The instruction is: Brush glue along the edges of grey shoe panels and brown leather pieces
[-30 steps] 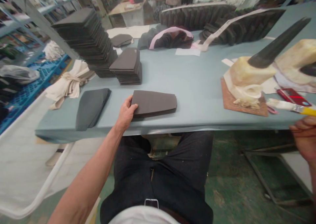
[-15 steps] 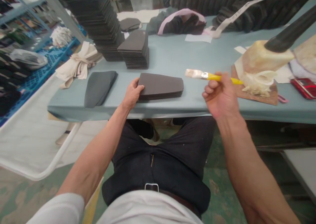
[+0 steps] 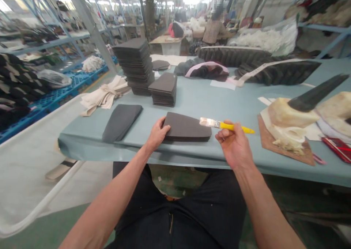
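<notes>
Head view (only view). Work surface: table point(image 3: 194, 97) under blue-green covering. A low stack of dark panels point(image 3: 186, 127) lies flat near the front edge, between the two hands; its wide end is to the left, its narrower end to the right.

Left hand point(image 3: 159, 134): grasping the wide end of this stack, thumb over the top face, fingers along the end. Fingertips partly hidden.

Right hand point(image 3: 233, 143): clasping a brush point(image 3: 225, 125) by its yellow handle, thumb against fingers. Brush roughly level, bristles pointing left, pale and coated. Bristle tip lies at the narrower end of the low stack; contact with the top panel cannot be told.

Left of the left hand: loose grey pieces point(image 3: 120, 123), flat, overlapping. Behind: a tall stack point(image 3: 133, 68) and, just beside it, a shorter stack point(image 3: 164, 90). Cream cloth strips point(image 3: 105, 93) lie by the table's left edge.

Right of the right hand: a yellowish crusted container point(image 3: 290, 115) on a brown board point(image 3: 265, 135), a black tapered piece point(image 3: 318, 93) projecting from its top. Red object point(image 3: 338, 148) near the board. Far background: a seated person point(image 3: 212, 31).
</notes>
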Available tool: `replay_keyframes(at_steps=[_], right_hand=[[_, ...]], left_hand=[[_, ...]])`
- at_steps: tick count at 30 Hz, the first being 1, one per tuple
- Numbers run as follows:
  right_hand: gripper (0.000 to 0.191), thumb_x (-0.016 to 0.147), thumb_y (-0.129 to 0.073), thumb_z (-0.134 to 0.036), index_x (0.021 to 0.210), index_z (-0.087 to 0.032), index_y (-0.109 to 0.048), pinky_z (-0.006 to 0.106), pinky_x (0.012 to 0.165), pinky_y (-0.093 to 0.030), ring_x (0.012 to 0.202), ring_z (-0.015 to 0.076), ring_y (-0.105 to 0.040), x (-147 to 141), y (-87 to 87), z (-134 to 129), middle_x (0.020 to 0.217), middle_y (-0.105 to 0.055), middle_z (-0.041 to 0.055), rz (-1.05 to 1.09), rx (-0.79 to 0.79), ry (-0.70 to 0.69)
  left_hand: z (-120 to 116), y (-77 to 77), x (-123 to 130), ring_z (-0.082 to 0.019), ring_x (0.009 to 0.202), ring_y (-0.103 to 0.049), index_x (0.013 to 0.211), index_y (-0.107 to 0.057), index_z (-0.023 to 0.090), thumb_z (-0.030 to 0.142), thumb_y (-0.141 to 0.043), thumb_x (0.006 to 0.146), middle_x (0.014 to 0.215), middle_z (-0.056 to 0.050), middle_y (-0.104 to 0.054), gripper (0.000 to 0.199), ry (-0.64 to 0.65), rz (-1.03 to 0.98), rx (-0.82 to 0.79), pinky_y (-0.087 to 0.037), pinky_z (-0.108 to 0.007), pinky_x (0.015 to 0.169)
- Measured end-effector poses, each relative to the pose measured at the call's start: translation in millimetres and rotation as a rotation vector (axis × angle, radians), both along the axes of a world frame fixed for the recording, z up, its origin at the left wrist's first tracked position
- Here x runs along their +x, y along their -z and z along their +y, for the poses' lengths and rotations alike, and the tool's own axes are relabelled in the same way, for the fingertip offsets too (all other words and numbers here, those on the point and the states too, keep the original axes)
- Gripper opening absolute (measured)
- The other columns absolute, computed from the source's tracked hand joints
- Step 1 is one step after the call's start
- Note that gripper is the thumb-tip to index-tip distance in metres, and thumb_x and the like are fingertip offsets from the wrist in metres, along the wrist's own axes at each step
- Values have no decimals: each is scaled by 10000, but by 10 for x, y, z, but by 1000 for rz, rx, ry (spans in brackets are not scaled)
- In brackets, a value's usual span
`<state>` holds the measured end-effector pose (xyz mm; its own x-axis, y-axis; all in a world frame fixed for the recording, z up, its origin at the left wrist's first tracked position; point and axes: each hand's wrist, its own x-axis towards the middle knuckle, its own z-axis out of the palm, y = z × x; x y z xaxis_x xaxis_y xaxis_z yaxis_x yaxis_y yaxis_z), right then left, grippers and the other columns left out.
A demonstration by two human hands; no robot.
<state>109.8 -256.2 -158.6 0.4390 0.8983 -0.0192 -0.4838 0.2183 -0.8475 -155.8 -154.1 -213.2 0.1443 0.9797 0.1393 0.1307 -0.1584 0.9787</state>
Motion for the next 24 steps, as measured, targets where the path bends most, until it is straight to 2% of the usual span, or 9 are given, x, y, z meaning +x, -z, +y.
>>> replay_keyframes(at_steps=[2, 5, 8, 12, 14, 19, 24], right_hand=[[613, 666, -938, -725, 946, -220, -735, 194, 641, -586, 595, 78, -568, -14, 10, 70, 617, -537, -81, -27, -18, 4], [636, 643, -944, -750, 939, -222, -749, 183, 606, -563, 580, 74, -542, -12, -10, 182, 608, -528, -81, -85, -40, 8], [644, 638, -950, -764, 939, -229, -755, 176, 565, -537, 562, 70, -515, 20, -85, 314, 617, -544, -75, -159, -45, -5], [634, 654, -950, -768, 917, -226, -752, 191, 543, -547, 564, 83, -539, 89, -190, 605, 626, -566, -58, -262, -53, -62], [607, 669, -960, -741, 901, -221, -750, 207, 548, -566, 572, 96, -561, 120, -209, 815, 623, -566, -50, -295, -68, -106], [516, 768, -935, -668, 917, -218, -732, 228, 591, -596, 584, 103, -584, 94, -223, 1392, 617, -512, -66, -372, -34, -274], [554, 810, -892, -710, 866, -187, -720, 217, 511, -523, 510, 85, -511, -94, -311, 1836, 565, -464, -76, -499, 4, -493]], left_hand=[[-19, 18, 1, -314, 1346, -662, 1401, -647, 166, 357, -741, 1001, 1421, -135, -697, 454, -9, -15, -18, -491, -597, 1220], [-44, 61, 13, -323, 1406, -645, 1448, -612, 150, 263, -712, 923, 1471, -152, -691, 546, -34, -41, -46, -446, -538, 1288], [-66, 111, 40, -331, 1459, -620, 1473, -591, 164, 278, -701, 874, 1518, -143, -674, 620, -59, -72, -61, -439, -496, 1311], [-111, 149, 75, -347, 1498, -597, 1509, -548, 151, 309, -691, 876, 1559, -172, -644, 668, -71, -112, -91, -449, -519, 1317], [-151, 147, 79, -344, 1527, -573, 1535, -529, 165, 316, -680, 897, 1584, -172, -624, 673, -72, -120, -109, -454, -521, 1321], [-295, 68, 63, -320, 1584, -511, 1591, -506, 283, 350, -678, 960, 1669, -93, -560, 657, -79, -82, -144, -419, -527, 1362], [-428, -2, 59, -338, 1592, -499, 1616, -488, 361, 382, -654, 1015, 1696, -39, -538, 624, -122, 18, -158, -465, -571, 1339]])
